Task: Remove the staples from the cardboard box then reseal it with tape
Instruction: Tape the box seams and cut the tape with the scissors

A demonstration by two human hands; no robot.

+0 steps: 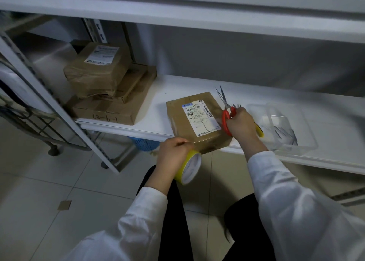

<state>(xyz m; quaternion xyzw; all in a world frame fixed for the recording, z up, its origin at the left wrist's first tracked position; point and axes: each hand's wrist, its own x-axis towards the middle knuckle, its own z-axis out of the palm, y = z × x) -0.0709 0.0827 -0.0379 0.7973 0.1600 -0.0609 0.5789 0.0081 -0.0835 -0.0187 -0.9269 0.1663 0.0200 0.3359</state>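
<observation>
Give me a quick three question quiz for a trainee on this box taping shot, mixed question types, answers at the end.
1. True or false: the cardboard box lies on the floor.
2. Which hand grips the red-handled scissors?
3. The yellow tape roll is: A) in the clear plastic tray B) in the left hand C) on the stacked boxes

Key: 1 false, it lies on the white shelf. 2 the right hand. 3 B.

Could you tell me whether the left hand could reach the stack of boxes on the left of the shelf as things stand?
Probably, but not freely: the left hand grips the yellow tape roll at the shelf edge. Nothing lies between it and the stacked boxes, so the path looks open once the roll is set down.
</observation>
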